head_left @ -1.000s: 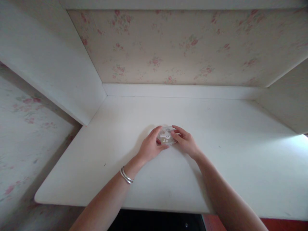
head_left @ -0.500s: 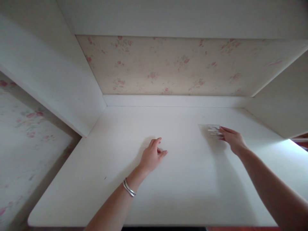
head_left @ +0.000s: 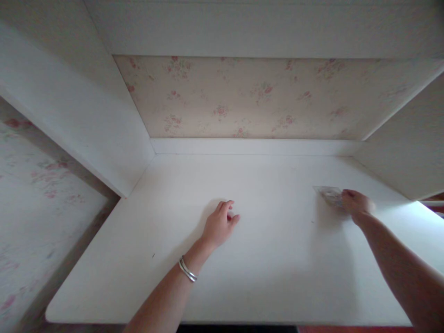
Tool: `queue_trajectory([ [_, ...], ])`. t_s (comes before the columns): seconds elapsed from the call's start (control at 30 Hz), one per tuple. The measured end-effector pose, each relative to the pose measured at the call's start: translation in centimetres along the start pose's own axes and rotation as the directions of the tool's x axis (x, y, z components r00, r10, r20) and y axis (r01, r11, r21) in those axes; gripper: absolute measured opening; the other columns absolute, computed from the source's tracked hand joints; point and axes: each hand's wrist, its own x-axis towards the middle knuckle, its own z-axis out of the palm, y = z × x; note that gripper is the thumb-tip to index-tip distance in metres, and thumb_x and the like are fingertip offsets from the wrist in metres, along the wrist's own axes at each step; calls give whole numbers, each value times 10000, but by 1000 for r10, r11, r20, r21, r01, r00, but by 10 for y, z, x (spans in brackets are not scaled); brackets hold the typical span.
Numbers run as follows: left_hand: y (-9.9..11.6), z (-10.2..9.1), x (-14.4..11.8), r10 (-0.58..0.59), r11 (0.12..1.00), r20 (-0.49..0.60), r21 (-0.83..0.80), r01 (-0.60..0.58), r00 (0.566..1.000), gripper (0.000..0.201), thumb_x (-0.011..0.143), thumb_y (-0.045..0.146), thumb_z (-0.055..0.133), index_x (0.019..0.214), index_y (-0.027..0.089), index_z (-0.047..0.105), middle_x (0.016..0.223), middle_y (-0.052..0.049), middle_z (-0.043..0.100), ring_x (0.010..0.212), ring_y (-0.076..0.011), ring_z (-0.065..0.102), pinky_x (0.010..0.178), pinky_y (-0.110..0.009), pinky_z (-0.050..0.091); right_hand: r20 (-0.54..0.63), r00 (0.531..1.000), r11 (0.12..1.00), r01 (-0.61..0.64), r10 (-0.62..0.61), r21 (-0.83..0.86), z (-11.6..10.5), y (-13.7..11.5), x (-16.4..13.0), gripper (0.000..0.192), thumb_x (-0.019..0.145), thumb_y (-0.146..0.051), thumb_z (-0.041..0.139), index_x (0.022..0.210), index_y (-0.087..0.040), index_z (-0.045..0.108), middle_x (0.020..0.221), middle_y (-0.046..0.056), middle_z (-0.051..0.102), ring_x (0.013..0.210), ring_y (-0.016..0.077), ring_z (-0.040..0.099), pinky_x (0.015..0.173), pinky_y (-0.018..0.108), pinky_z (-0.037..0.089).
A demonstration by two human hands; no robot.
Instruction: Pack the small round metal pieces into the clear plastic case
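Note:
My right hand [head_left: 357, 203] grips the right end of a small clear plastic bag [head_left: 329, 195] over the right side of the white desktop [head_left: 263, 277]. Something whitish shows inside the bag, but blur hides what it is. My left hand [head_left: 220, 223] rests at the middle of the desktop, fingers loosely curled, with a gap between thumb and forefinger and nothing held. Two silver bangles [head_left: 188, 269] circle the left wrist.
White side panels stand at the left [head_left: 83, 115] and right [head_left: 409, 138] of the desktop. A low white ledge [head_left: 256, 146] runs along the back below floral wallpaper [head_left: 243, 97]. A tiny dark mark [head_left: 153, 255] lies at the left.
My right hand has moved to the right and slightly nearer, carrying the clear plastic bag along. My left hand has stayed almost in place.

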Motion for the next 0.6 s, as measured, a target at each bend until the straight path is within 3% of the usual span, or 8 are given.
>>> queue_trajectory([
  [0.1,0,1,1,-15,1000,12,-4,15,1000,354,857,334,518,1190,219,486,1019,-23,608,732,-111,606,721,-258,482,-81,988,982,-141,131,-125,-4,-17,-19,342,826,-258,414,968,-112,689,933,232,635,988,358,534,751,466,368],
  [0.2,1,0,1,-13,1000,22,-13,13,1000,311,890,350,460,1161,212,526,924,-13,650,782,-129,609,738,-256,473,-186,982,999,42,-41,1,3,-43,-58,392,828,-343,410,1034,-135,671,964,159,646,957,306,533,807,452,378],
  [0.27,3,-1,1,-4,1000,24,-5,4,1000,307,902,354,434,1146,205,546,896,-17,664,788,-135,610,747,-260,468,-62,983,969,181,-173,165,16,-66,-93,393,823,-398,432,1032,-164,668,911,101,664,826,234,571,773,378,413],
  [0.33,6,-2,0,-3,1000,26,12,2,1000,310,902,355,431,1141,201,555,889,-23,671,781,-141,613,742,-263,467,107,957,919,223,-269,325,32,-94,-133,363,799,-441,480,984,-200,679,918,76,671,815,215,583,773,353,425],
  [0.4,7,-3,-1,0,1000,36,28,-1,999,304,899,347,435,1138,206,558,874,-23,675,773,-149,615,735,-267,469,271,897,876,210,-350,435,49,-129,-173,330,797,-445,498,953,-219,681,916,61,680,834,209,594,780,337,432],
  [0.47,7,-2,-2,12,1000,47,27,-13,999,287,895,311,438,1138,215,555,885,-23,679,784,-155,620,738,-270,472,421,787,816,171,-450,552,63,-166,-208,305,824,-411,474,924,-211,681,895,50,690,823,192,612,757,307,444],
  [0.53,5,-2,-1,12,1000,29,6,-12,1000,286,882,249,441,1149,216,539,949,-33,677,834,-159,625,762,-270,477,454,703,764,197,-547,614,72,-199,-234,313,860,-396,436,891,-207,683,866,42,691,792,180,614,717,287,442],
  [0.6,2,-2,0,-6,1000,-17,-24,6,1000,294,867,192,435,1147,207,523,1014,-48,666,897,-162,622,794,-270,477,412,700,737,242,-583,631,77,-223,-250,332,895,-383,393,880,-204,672,859,42,684,763,168,604,685,276,432],
])
